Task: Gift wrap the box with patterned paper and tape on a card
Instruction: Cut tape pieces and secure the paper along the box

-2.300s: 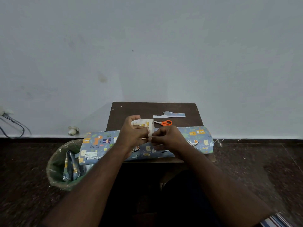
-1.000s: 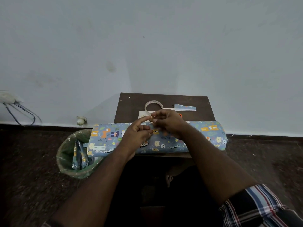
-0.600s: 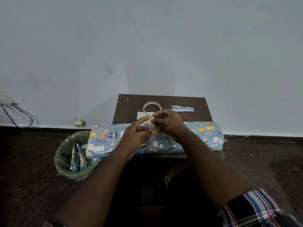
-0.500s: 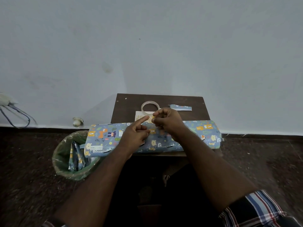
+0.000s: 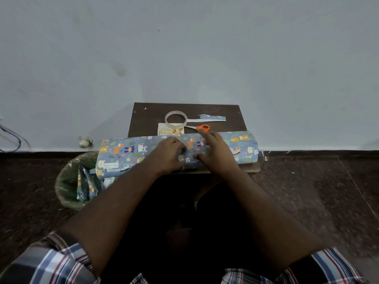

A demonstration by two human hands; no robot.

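Worktop (image 5: 143, 119) carries the wrapped box (image 5: 133, 152) along its near edge, long axis left to right, overhanging the left side, with both hands pressed on its middle. Left hand (image 5: 168, 155) lies curled, knuckles down, and right hand (image 5: 215, 154) flat with fingers (image 5: 205, 136) spread; neither visibly grips anything, though tape under them cannot be ruled out. Card (image 5: 171, 131) lies just behind the box under the tape roll (image 5: 176, 119), straight ahead of the left hand, a short reach for either.

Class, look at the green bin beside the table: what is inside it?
Inside the bin stand crumpled scraps of the patterned paper and something white. The wrapped box overhangs its rim, so anything beneath that end or deeper down cannot be seen.
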